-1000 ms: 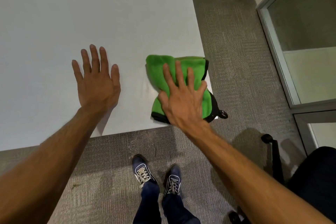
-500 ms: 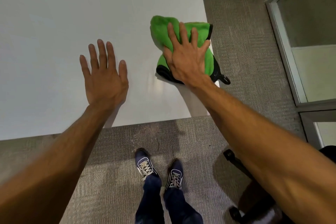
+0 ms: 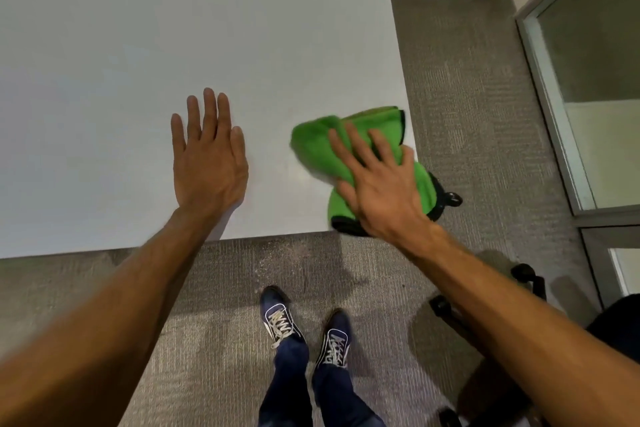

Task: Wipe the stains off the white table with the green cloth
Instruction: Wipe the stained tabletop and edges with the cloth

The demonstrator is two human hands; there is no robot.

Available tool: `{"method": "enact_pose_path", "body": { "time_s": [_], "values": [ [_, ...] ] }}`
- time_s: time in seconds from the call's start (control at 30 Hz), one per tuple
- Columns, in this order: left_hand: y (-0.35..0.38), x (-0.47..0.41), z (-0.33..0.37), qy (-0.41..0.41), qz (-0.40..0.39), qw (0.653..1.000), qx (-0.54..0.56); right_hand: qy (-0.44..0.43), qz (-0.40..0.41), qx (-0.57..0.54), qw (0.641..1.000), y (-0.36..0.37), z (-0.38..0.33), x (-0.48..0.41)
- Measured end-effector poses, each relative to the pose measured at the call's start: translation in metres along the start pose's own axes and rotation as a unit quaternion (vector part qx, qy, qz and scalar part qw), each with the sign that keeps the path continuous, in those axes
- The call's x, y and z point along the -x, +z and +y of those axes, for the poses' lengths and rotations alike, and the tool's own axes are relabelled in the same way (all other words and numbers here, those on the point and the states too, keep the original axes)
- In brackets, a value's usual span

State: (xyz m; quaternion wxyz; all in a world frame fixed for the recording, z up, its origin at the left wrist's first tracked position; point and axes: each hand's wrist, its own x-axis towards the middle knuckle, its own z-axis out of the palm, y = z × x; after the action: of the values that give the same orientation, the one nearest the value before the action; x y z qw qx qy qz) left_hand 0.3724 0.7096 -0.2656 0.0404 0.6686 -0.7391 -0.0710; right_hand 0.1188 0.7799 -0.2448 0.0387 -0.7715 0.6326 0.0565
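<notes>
The white table [image 3: 173, 28] fills the upper left of the view. A folded green cloth [image 3: 313, 146] with a black hem lies at its near right corner, partly hanging over the edge. My right hand [image 3: 377, 184] presses flat on the cloth with fingers spread. My left hand [image 3: 207, 156] lies flat on the bare tabletop to the left of the cloth, palm down, holding nothing. A faint wet sheen shows between the two hands. I can make out no distinct stains.
Grey carpet [image 3: 467, 97] runs to the right of and below the table. A black office chair [image 3: 519, 340] stands at the lower right. A glass partition with a metal frame [image 3: 547, 87] lines the right side. My feet in blue sneakers [image 3: 304, 333] stand near the table's front edge.
My right hand has dragged the green cloth back from farther up the table's right edge to the near right corner. My left hand stays planted on the tabletop.
</notes>
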Motion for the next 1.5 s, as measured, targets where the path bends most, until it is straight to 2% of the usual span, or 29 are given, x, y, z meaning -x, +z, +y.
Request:
{"method": "enact_pose_path", "body": {
  "time_s": [0.1,0.23,0.3,0.47,0.63,0.7,0.77,0.87,0.93,1.1,1.3,1.37,1.5],
  "values": [
    [0.002,0.001,0.001,-0.008,-0.002,1.0,-0.005,0.083,-0.001,-0.016,0.996,-0.008,0.017,-0.038],
    [0.003,0.0,0.002,-0.008,0.008,1.0,-0.001,0.15,0.021,-0.036,0.988,-0.01,-0.01,-0.093],
    [0.002,0.002,0.002,-0.009,0.016,1.0,0.009,0.126,0.024,-0.043,0.991,-0.011,-0.031,-0.108],
    [0.0,0.004,0.0,-0.057,0.037,0.997,0.031,-0.032,0.029,-0.008,0.999,-0.013,-0.057,-0.078],
    [0.001,0.003,-0.003,-0.055,0.018,0.998,0.02,-0.062,0.033,-0.002,0.998,-0.006,-0.027,-0.021],
    [0.002,0.004,-0.003,-0.046,0.014,0.999,0.013,-0.035,0.021,0.002,0.999,-0.008,-0.003,-0.033],
    [0.004,0.003,-0.002,-0.042,0.014,0.999,0.005,0.028,0.022,-0.016,0.999,-0.012,0.01,-0.062],
    [0.006,0.001,-0.002,-0.036,0.021,0.999,-0.002,0.118,0.043,-0.046,0.991,-0.016,-0.002,-0.109],
    [0.007,0.002,-0.002,-0.034,0.024,0.999,0.006,0.126,0.047,-0.056,0.989,-0.018,-0.025,-0.121],
    [0.003,0.002,-0.004,-0.028,0.021,0.999,0.011,-0.01,0.052,-0.036,0.998,-0.01,-0.063,-0.067],
    [0.006,0.002,-0.004,-0.032,0.03,0.999,0.015,-0.098,0.052,-0.005,0.994,-0.001,-0.009,-0.005],
    [0.006,0.003,-0.002,-0.034,0.03,0.999,0.022,-0.077,0.036,0.012,0.996,-0.005,0.015,-0.022],
    [0.008,0.001,-0.003,-0.036,0.033,0.999,0.015,0.052,0.054,-0.023,0.997,-0.018,0.013,-0.09]
  ]
}}
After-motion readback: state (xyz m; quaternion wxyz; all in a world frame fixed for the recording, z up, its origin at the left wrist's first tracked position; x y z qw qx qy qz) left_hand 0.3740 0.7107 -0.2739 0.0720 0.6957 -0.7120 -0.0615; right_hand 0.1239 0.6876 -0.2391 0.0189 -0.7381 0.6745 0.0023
